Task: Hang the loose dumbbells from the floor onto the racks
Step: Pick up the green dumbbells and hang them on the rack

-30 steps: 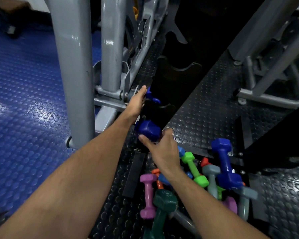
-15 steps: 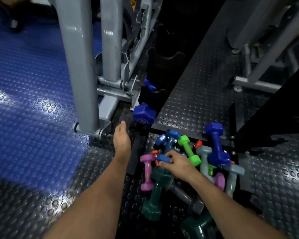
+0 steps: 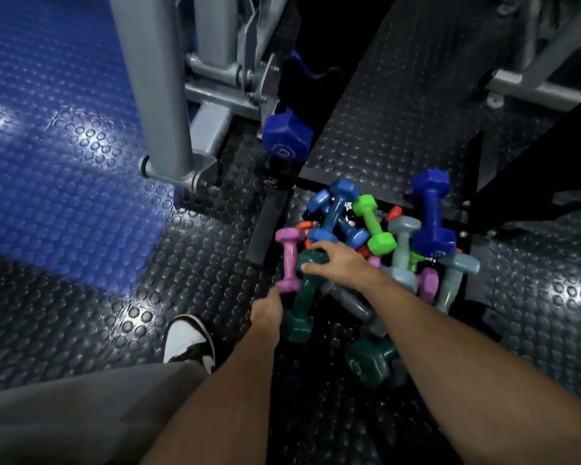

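From the head camera we see our right hand (image 3: 339,261) resting with spread fingers on the top end of a dark green dumbbell (image 3: 302,293) in the floor pile. Our left hand (image 3: 268,310) touches the pink dumbbell (image 3: 289,260); its grip we cannot tell. A blue dumbbell (image 3: 287,135) sits on the rack (image 3: 311,75).

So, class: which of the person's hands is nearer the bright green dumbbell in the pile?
Right. The right hand lies on the dark green dumbbell, just below-left of the bright green dumbbell. The left hand is farther, down by the pink dumbbell.
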The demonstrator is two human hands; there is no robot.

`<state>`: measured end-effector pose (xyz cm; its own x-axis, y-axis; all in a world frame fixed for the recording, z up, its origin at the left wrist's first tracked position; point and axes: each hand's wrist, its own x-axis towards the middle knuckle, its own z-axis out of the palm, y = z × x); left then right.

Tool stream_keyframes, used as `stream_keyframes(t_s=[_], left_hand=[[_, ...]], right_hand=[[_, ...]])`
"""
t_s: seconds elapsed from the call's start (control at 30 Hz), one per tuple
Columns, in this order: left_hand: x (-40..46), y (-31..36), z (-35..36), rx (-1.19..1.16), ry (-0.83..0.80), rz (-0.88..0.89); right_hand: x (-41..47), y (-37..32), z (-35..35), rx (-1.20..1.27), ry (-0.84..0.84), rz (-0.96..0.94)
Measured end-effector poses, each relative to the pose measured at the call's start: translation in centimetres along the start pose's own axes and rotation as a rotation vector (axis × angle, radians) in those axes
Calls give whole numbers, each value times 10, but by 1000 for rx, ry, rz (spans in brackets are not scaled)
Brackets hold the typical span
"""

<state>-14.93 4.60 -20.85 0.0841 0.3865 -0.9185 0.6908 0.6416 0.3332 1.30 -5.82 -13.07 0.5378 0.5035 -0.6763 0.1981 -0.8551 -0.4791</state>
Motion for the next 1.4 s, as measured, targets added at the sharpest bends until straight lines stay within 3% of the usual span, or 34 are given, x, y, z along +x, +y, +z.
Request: stream_keyframes(t_s=[0.13, 0.3, 0.5, 0.8, 0.9, 1.03, 1.4], left_hand=[[20, -15, 0, 9, -78, -138], [-31, 7, -4, 198, -184, -297], [-44, 6, 1, 7, -303, -410], [-30, -5, 2, -120, -221, -301], [-29, -1, -6, -206, -128, -282], [-30, 14, -19, -321, 83, -99], [-56, 150, -34, -568, 262, 314]], right_hand=[[7, -7, 4, -9, -41, -29], [17, -10, 7, -83, -71, -17], [24, -10, 7, -99, -90, -6], [17, -15, -3, -20, -85, 21], [8, -17, -9, 61, -37, 13], [-6, -29, -21, 243, -13, 9], [-42, -92, -94, 501, 85, -112]])
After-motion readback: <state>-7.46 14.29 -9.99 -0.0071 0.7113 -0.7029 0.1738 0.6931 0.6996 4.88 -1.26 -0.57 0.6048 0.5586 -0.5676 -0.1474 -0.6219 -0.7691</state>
